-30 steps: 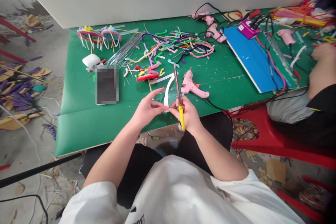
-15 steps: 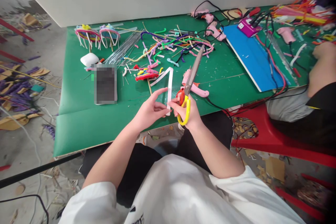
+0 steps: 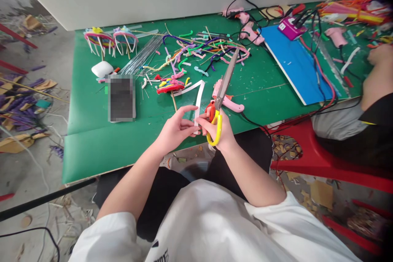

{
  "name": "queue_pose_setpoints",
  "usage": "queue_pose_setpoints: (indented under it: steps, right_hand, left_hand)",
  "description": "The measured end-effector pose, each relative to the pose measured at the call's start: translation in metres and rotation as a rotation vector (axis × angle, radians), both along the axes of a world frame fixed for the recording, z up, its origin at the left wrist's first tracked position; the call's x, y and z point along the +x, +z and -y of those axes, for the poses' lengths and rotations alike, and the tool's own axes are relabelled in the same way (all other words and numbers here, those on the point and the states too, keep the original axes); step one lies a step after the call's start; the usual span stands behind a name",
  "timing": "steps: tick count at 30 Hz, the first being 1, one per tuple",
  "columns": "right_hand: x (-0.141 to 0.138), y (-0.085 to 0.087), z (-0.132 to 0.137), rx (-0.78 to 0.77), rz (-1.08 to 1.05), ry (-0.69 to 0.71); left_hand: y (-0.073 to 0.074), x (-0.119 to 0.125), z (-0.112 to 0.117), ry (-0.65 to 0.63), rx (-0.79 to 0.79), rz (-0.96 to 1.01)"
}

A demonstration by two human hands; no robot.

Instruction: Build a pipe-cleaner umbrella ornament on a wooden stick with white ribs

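Observation:
A folded white strip (image 3: 199, 95) is pinched at its lower end between the fingers of my left hand (image 3: 176, 129). My right hand (image 3: 224, 133) holds scissors (image 3: 226, 80) with one yellow and one red handle, blades together and pointing away from me. The right fingertips also touch the strip. Just beyond the hands, a small colourful piece (image 3: 170, 86) of red, yellow and blue pipe cleaner sits on a thin stick. A pink glue gun (image 3: 229, 100) lies behind the scissors, partly hidden by them.
Loose pipe cleaners (image 3: 196, 51) and thin wires (image 3: 144, 53) cover the table's middle. Two decorated stick pieces (image 3: 100, 41), a white case (image 3: 102, 68) and a blurred-out phone-like object (image 3: 121, 98) are at left. A blue board (image 3: 288, 65), a purple power strip (image 3: 291, 28) and another person's arm (image 3: 376, 73) are at right.
The white strip's upper bend has shifted slightly right, and the strip now curves a little. Both hands keep nearly the same place and hold. The view has shifted slightly.

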State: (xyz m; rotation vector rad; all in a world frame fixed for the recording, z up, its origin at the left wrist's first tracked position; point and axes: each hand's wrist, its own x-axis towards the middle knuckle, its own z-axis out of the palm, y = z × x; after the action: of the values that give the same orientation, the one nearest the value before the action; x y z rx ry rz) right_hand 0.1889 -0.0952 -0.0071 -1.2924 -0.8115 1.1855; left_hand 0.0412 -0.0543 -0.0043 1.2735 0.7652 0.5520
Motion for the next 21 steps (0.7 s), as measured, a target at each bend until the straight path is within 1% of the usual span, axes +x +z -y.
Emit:
queue_pose_setpoints:
  steps: [8, 13, 17, 19, 21]
  right_hand:
    - [0.001, -0.001, -0.001, -0.004, -0.013, 0.010]
    - [0.002, -0.003, 0.000, -0.012, 0.023, 0.018]
    - [0.003, -0.001, 0.000, -0.016, 0.078, 0.042]
    - [0.007, 0.000, 0.000, -0.026, 0.117, 0.069]
    - [0.017, 0.002, 0.002, -0.038, 0.164, 0.101]
  left_hand:
    - [0.000, -0.001, -0.001, -0.003, -0.006, -0.004]
    - [-0.001, -0.001, -0.001, 0.002, -0.008, -0.012]
    - [-0.002, -0.001, -0.001, -0.002, 0.001, -0.017]
    - [-0.001, -0.001, -0.001, -0.003, 0.000, -0.022]
    - [0.001, -0.001, -0.001, 0.001, 0.002, -0.029]
